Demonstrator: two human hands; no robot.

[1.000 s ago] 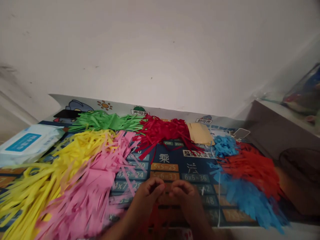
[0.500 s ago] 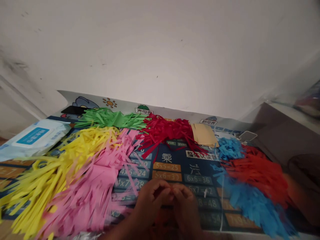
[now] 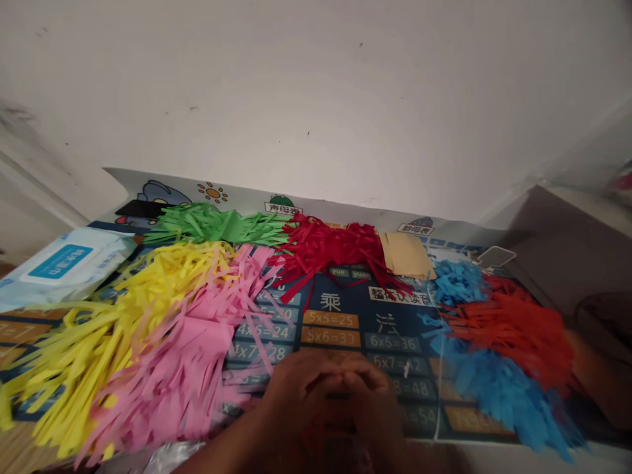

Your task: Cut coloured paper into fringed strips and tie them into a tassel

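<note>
My left hand [image 3: 309, 382] and my right hand [image 3: 368, 388] meet at the bottom centre, over a dark blue printed mat [image 3: 415, 342]. Their fingers are bent and pressed together at the tips. Whatever they pinch, if anything, is hidden between them. To their left lie pink paper strips [image 3: 172, 368] in a fringed bunch, and beyond these, yellow strips [image 3: 113, 329]. Red strips [image 3: 336, 247] lie behind my hands, with a stack of tan paper [image 3: 407, 255] beside them.
Green strips [image 3: 217, 224] lie at the back left, near a black flat object [image 3: 143, 209]. A wipes pack [image 3: 64, 266] rests far left. At right are blue strips [image 3: 508, 392], orange-red strips [image 3: 518, 329] and another person's arm [image 3: 597, 375]. A white wall rises behind.
My hands have turned a little, and their fingers now overlap more closely. The view has shifted slightly. The other person's arm remains beside the orange-red strips.
</note>
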